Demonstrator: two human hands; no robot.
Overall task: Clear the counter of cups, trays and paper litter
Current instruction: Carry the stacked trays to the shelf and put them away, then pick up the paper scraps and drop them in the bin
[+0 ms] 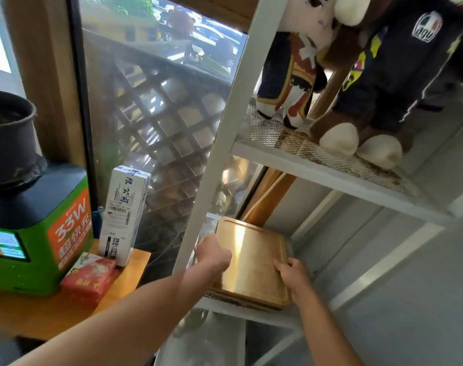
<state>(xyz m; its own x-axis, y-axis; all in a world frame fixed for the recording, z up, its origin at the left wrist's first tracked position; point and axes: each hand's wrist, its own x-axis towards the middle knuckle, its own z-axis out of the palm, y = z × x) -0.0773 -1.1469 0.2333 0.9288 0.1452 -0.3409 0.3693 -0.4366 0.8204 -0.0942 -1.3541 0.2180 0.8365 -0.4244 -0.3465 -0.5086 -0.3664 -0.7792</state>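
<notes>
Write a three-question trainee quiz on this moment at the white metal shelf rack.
1. True or false: the golden rectangular tray is at the white mesh shelf one level below the brown plush toy in a dark jacket.
2. Consider the left hand and the right hand. Which of them holds the tray? A) only the left, B) only the right, C) both.
3. Fill in: the tall white printed carton stands on the wooden counter beside a ____ charging kiosk.
Key: 1 true; 2 C; 3 green.
</notes>
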